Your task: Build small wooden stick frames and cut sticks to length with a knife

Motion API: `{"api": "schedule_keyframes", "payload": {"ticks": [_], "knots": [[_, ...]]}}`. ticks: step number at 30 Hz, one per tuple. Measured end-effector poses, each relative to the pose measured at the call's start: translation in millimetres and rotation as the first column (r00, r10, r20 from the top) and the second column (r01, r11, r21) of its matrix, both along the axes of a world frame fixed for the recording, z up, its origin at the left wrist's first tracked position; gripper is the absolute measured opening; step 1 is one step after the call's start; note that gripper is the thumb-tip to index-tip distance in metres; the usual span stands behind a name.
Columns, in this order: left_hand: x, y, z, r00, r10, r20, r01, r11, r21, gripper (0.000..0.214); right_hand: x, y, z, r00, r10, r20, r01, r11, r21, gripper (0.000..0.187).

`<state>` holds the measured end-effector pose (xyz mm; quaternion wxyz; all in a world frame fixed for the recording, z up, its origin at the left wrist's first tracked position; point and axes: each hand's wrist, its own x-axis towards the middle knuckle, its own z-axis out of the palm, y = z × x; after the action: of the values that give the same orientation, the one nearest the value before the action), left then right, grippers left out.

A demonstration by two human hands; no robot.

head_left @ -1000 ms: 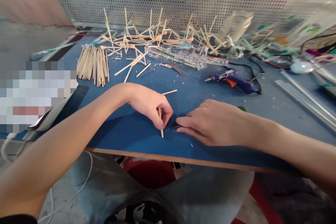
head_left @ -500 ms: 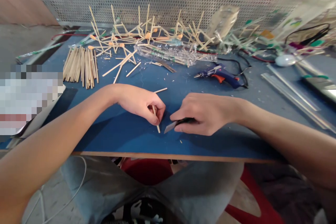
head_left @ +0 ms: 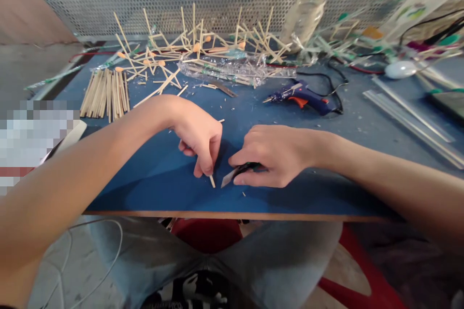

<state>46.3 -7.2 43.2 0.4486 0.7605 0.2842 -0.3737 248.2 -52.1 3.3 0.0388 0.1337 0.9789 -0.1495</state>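
My left hand (head_left: 198, 137) pinches a thin wooden stick (head_left: 212, 181) against the blue table (head_left: 152, 183), near the front edge; only the stick's lower tip shows below the fingers. My right hand (head_left: 275, 154) is closed on a small knife (head_left: 235, 174) with a dark handle. Its grey blade points left, a few centimetres from the stick's tip. Both forearms rest over the table.
A bundle of wooden sticks (head_left: 105, 94) lies at the back left. Glued stick frames (head_left: 195, 46) stand along the mesh wall. A blue glue gun (head_left: 300, 96) with a black cord lies right of centre, near plastic wrap (head_left: 235, 70) and clear rods (head_left: 409, 116).
My left hand has raised its wrist and now presses the stick down with fingertips pointing downward. The right hand and knife stayed nearly in place. The camera tilted slightly.
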Motion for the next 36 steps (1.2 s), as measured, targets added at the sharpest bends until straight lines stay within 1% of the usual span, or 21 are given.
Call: {"api": "schedule_keyframes", "payload": {"ticks": [3,6,9,12,16,19,21,23,25,28,30,33,36], "knots": [[6.4,3.8,0.5,0.997,0.011,-0.070,-0.016,0.997,-0.072,0.024,-1.2,-3.4,-3.0,1.000,-0.021,-0.013,0.022,0.996,0.083,0.047],[9.8,7.3,-3.1,0.994,0.027,-0.109,-0.044,0.988,-0.149,0.023,-3.2,-11.2,-5.0,0.998,-0.068,0.002,0.066,0.978,0.199,0.052],[10.5,11.5,-9.3,0.993,0.025,-0.115,-0.051,0.973,-0.227,0.026,-4.3,-21.0,-6.8,0.993,-0.118,0.019,0.107,0.949,0.296,0.053],[9.8,15.0,-15.4,0.995,0.043,-0.086,-0.065,0.959,-0.277,0.025,-3.8,-28.9,-9.4,0.993,-0.114,-0.015,0.112,0.933,0.343,0.051],[7.3,16.7,-20.6,0.985,0.128,-0.118,-0.156,0.948,-0.278,0.020,-2.9,-35.1,-13.1,0.993,-0.101,-0.056,0.115,0.909,0.401,0.047],[4.5,16.1,-22.8,0.996,0.077,-0.050,-0.088,0.944,-0.316,0.020,-3.5,-36.5,-13.9,0.992,-0.126,-0.031,0.128,0.908,0.399,0.047],[2.8,15.3,-24.2,0.999,0.039,-0.005,-0.039,0.938,-0.344,0.022,-4.3,-35.7,-13.6,0.990,-0.141,-0.011,0.135,0.919,0.371,0.052],[1.5,14.5,-25.4,0.999,0.029,0.020,-0.020,0.936,-0.350,0.024,-5.0,-33.7,-13.4,0.989,-0.146,0.006,0.135,0.932,0.338,0.057],[0.7,13.8,-26.1,0.999,0.025,0.022,-0.016,0.941,-0.338,0.024,-5.5,-31.4,-13.3,0.990,-0.138,0.019,0.126,0.942,0.310,0.061],[0.1,12.8,-26.3,0.999,0.046,-0.013,-0.048,0.946,-0.321,0.025,-5.7,-30.1,-13.7,0.992,-0.126,0.022,0.113,0.946,0.305,0.061],[-0.3,11.8,-25.9,0.998,0.060,-0.028,-0.066,0.946,-0.317,0.025,-5.7,-31.5,-14.4,0.991,-0.130,-0.004,0.124,0.933,0.339,0.060],[-0.7,10.6,-25.3,0.998,0.058,-0.003,-0.056,0.948,-0.314,0.025,-5.8,-35.2,-16.0,0.989,-0.141,-0.048,0.149,0.908,0.393,0.056],[-1.0,10.7,-24.7,0.999,0.041,0.008,-0.037,0.949,-0.315,0.025,-6.3,-37.1,-16.2,0.985,-0.164,-0.051,0.171,0.904,0.393,0.057]]}}
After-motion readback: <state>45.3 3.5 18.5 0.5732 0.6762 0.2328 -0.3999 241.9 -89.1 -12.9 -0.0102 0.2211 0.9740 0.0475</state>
